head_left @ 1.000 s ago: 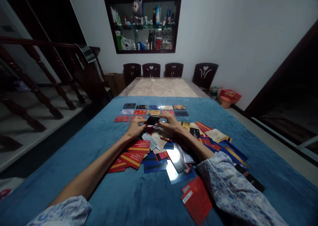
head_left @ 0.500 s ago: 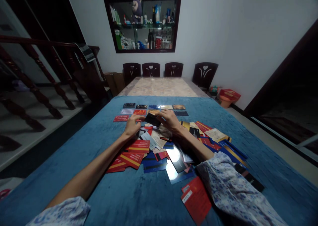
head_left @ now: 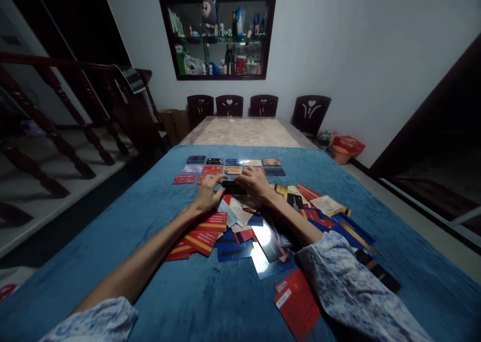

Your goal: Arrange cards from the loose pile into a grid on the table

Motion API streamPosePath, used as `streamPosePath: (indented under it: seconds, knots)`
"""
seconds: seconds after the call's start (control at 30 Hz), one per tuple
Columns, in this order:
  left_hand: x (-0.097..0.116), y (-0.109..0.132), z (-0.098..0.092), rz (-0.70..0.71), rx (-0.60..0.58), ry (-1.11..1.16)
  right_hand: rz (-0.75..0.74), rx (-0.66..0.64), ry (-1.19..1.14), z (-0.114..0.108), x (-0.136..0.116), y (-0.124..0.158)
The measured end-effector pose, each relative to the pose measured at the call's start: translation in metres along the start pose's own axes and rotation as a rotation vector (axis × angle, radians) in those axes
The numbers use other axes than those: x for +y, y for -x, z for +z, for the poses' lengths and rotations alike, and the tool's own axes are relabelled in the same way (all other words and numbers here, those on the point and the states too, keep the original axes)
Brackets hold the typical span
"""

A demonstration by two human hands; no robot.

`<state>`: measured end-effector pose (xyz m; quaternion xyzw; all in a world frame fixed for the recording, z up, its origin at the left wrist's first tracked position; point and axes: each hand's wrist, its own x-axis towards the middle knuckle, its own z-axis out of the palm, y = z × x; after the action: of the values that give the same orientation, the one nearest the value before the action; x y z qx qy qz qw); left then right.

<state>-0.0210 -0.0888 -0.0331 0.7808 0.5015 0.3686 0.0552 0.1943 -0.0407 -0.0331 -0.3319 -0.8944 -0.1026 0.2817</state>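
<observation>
From the head view, my right hand (head_left: 257, 185) had its fingers closed on the right end of a black card (head_left: 231, 187), held between my hands at the far edge of a loose heap of cards (head_left: 228, 210). My left hand (head_left: 208, 194) curved round the card's left end, perhaps to steady it; whether thumb and finger pinched or merely touched, I couldn't tell. Beyond lay neat rows of cards (head_left: 212, 170), spaced apart on the blue cloth (head_left: 143, 206), presumably so each face showed. The heap sprawled nearer and rightward, probably within easy reach, its cards overlapping; red cards (head_left: 298, 304) lay near right, beside my sleeve (head_left: 338, 277).
</observation>
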Motion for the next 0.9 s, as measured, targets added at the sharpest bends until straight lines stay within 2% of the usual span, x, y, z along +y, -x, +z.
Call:
streamPosePath:
  seconds: [0.33, 0.5, 0.63, 0.9]
  knots:
    - [0.005, 0.003, 0.006, -0.011, -0.082, -0.124, 0.021, -0.026, 0.005, -0.005, -0.004, 0.003]
    - [0.009, 0.003, 0.004, -0.034, -0.115, -0.14, 0.105, -0.155, 0.032, -0.02, -0.005, 0.012]
    - [0.011, 0.003, 0.004, -0.054, -0.144, -0.168, 0.142, -0.245, -0.044, -0.029, -0.002, 0.019]
    - [0.01, 0.002, 0.007, -0.129, -0.163, -0.15, 0.187, -0.26, -0.092, -0.02, 0.0, 0.021]
